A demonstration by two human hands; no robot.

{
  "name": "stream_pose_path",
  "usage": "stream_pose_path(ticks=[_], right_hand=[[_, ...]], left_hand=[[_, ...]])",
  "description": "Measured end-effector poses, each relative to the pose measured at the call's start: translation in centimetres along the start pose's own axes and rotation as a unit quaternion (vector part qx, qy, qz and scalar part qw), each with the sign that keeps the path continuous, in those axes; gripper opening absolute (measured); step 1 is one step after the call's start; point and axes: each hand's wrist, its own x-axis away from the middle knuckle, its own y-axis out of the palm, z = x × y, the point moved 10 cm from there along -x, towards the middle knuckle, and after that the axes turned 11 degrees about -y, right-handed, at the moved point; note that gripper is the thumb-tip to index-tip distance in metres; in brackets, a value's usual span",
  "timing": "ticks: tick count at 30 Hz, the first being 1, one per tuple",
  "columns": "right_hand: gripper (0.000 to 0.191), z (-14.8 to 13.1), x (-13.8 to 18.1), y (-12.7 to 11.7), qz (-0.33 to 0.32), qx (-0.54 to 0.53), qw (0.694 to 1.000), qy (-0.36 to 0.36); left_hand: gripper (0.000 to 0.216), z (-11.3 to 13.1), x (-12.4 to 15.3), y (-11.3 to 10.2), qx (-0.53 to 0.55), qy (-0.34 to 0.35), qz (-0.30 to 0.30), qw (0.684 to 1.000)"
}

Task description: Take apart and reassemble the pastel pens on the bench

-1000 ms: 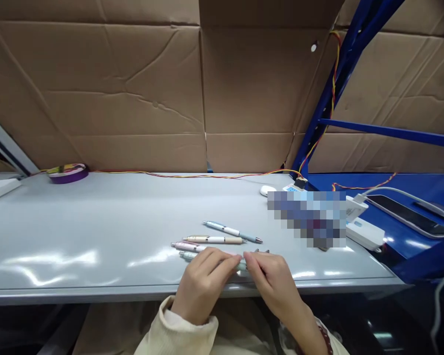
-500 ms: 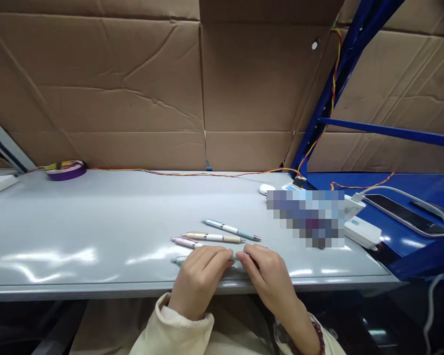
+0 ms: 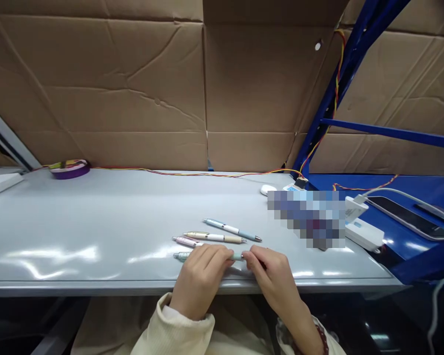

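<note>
A pale green pen (image 3: 237, 257) lies level just above the front of the table, gripped by both hands. My left hand (image 3: 203, 271) is closed around its barrel and hides the middle of it. At the tip end, my right hand (image 3: 270, 271) pinches the pen between thumb and fingers. Behind my left hand lies a pink pen (image 3: 185, 241), partly covered by the fingers. Beyond that rest a beige and white pen (image 3: 216, 237) and a blue and white pen (image 3: 232, 230), both flat on the table.
The grey table (image 3: 96, 222) has a purple roll (image 3: 70, 170) at its back left. Back right are a white mouse-like object (image 3: 268, 190), a blurred patch, a power strip (image 3: 364, 234) and a phone (image 3: 409, 217). A blue metal frame (image 3: 340, 84) rises there before cardboard (image 3: 151, 74).
My right hand has shifted slightly to the right along the pen, so more of its tip end shows between the hands. The other pens lie unmoved.
</note>
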Motion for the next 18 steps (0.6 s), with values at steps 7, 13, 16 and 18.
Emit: stream_pose_path(ticks=[7, 13, 16, 18], right_hand=[[0.014, -0.5, -0.4, -1.0, 0.028, -0.083, 0.996, 0.003], [0.021, -0.1, -0.1, -0.5, 0.005, -0.057, 0.998, 0.018], [0.033, -0.2, -0.1, -0.1, -0.004, -0.008, 1.0, 0.006], [0.03, -0.3, -0.1, -0.1, 0.001, -0.016, 1.0, 0.001]], left_hand=[[0.013, -0.3, -0.2, -0.1, -0.02, -0.012, 0.013, 1.0], [0.013, -0.1, 0.1, 0.0, -0.014, 0.002, 0.001, 1.0], [0.012, -0.1, 0.2, 0.1, -0.013, 0.001, 0.0, 1.0], [0.011, -0.2, 0.2, 0.1, -0.015, -0.004, 0.0, 1.0]])
